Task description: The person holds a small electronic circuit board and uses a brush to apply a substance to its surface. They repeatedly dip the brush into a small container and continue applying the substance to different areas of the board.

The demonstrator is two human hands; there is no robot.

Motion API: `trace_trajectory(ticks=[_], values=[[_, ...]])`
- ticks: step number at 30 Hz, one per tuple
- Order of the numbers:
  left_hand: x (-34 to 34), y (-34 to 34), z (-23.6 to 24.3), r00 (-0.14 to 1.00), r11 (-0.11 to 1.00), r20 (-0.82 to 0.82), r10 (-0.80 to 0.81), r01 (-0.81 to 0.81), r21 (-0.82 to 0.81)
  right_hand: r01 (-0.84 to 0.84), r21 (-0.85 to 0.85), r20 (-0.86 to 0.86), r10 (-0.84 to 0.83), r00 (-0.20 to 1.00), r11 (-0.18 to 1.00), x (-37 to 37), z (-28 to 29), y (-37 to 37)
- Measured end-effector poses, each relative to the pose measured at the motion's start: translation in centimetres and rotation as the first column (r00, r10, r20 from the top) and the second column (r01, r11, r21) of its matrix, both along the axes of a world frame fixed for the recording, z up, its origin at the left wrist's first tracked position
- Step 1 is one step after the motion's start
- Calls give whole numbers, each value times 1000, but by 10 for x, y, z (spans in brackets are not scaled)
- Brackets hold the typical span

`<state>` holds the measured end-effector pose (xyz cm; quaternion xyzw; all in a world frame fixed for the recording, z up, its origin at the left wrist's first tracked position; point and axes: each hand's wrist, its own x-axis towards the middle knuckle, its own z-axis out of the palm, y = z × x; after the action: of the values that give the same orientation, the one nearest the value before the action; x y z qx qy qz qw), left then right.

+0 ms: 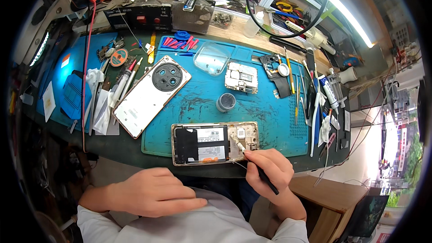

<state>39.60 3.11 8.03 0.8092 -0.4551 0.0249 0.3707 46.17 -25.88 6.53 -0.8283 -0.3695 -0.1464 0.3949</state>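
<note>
An opened phone frame [202, 164] lies at the mat's near edge, its black-and-white battery [211, 136] on the left and a bare metal bay [252, 136] on the right. My right hand [272, 167] grips a small black-handled brush [265, 181], whose pale tip touches the inside of that bay. My left hand [153, 193] rests loosely in front of my body, fingers partly bent, with nothing visible in it. Beyond the frame stands a small round jar [226, 102] with dark grey contents. A silver-shielded circuit board [241, 77] lies behind the jar.
A white phone back cover [144, 103] with a round black camera ring lies left on the blue mat [198, 96]. Behind are a clear plastic box [211, 58] and pink-tipped pieces [180, 43]. Tweezers and brushes [315, 112] line the right; a black cable [288, 37] loops overhead.
</note>
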Motion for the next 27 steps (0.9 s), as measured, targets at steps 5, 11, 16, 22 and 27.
trace_trajectory(ticks=[5, 11, 16, 22, 27], values=[[26, -6, -2, 928, 946, 183, 325, -321, -49, -10, -40, 10, 10, 1000, 999, 2, 1, 1], [39, -11, -10, 907, 903, 58, 417, -421, 90, -14, -60, 25, 16, 1000, 998, 4, 0, 2], [41, -11, -11, 902, 899, 50, 428, -431, 76, -18, -85, 46, 22, 999, 996, 5, 0, 3], [42, -10, -13, 906, 903, 46, 421, -424, 66, -16, -105, 39, 21, 999, 994, 6, 1, 5], [43, -11, -15, 908, 906, 47, 417, -419, 60, -14, -117, 35, 18, 999, 993, 5, 1, 5]])
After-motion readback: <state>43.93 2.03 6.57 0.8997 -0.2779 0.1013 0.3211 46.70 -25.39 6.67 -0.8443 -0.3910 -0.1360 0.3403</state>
